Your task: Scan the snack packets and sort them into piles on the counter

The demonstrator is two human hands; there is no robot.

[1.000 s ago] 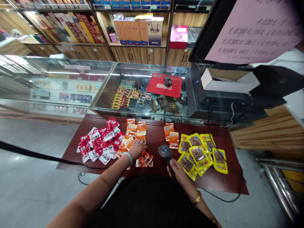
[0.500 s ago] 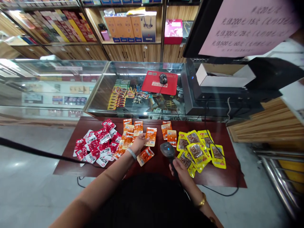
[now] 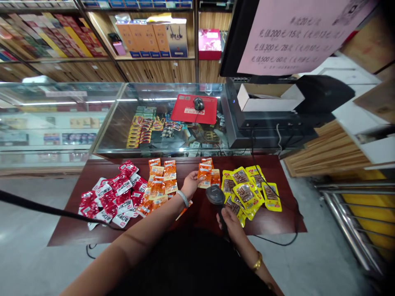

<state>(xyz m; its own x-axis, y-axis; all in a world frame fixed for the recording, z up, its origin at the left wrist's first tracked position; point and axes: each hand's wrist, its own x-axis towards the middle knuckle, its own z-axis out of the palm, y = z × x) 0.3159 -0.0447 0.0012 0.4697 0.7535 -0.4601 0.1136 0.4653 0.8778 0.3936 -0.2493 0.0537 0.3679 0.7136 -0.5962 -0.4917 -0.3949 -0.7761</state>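
Observation:
My left hand (image 3: pixel 191 183) is closed on an orange snack packet (image 3: pixel 204 177) and holds it over the small group of orange packets (image 3: pixel 211 172) mid-table. My right hand (image 3: pixel 228 220) grips the handle of a black barcode scanner (image 3: pixel 215 196), whose head points at the held packet. A larger pile of orange packets (image 3: pixel 159 182) lies left of my left wrist. Red packets (image 3: pixel 113 195) are heaped at the far left. Yellow packets (image 3: pixel 249 189) are spread on the right, just beside the scanner. All of it rests on a dark red table (image 3: pixel 274 224).
A glass display counter (image 3: pixel 160 119) stands behind the table, with a red mouse pad (image 3: pixel 188 112) and a mouse (image 3: pixel 198 103) on it. A black monitor base and an open white box (image 3: pixel 268 98) sit at the right. Cables run across the table's right side and the left foreground.
My left hand picked an orange packet from the left orange pile and carried it right to the scanner and the small orange group. The camera view shifted right.

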